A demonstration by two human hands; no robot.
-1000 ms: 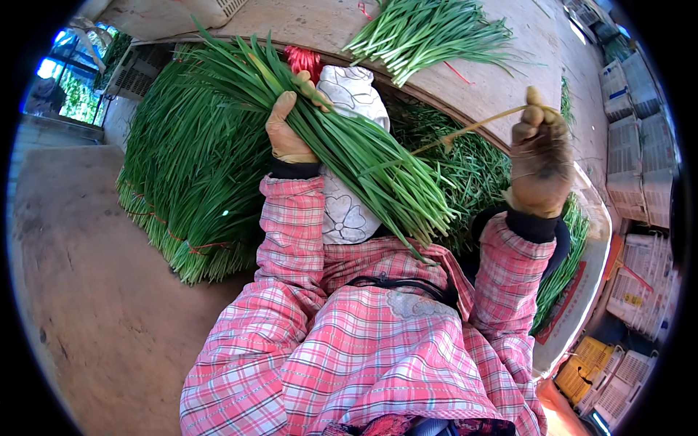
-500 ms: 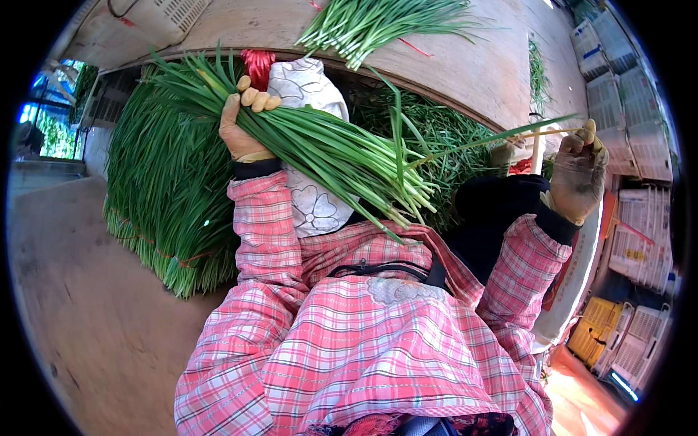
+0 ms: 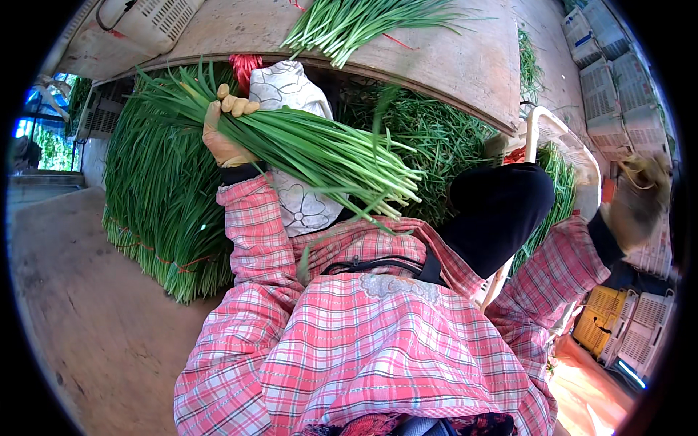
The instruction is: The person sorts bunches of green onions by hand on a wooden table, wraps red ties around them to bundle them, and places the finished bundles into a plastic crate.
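Diagonally, the left hand [image 3: 224, 147] holds the green bunch [image 3: 320, 145] — pale stems [image 3: 385, 178] lower right.

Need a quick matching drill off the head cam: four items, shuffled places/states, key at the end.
Column 1
1. Left hand
2. Yellow crate
3. Right hand
4. Shiny strands

Column 2
A. Low at the right, beside a white crate
B. Gripping a bunch of green stalks
C. Red, next to the patterned white cloth
D. Blurred, out at the right, away from the gripped bunch

Pairs: 1-B, 2-A, 3-D, 4-C
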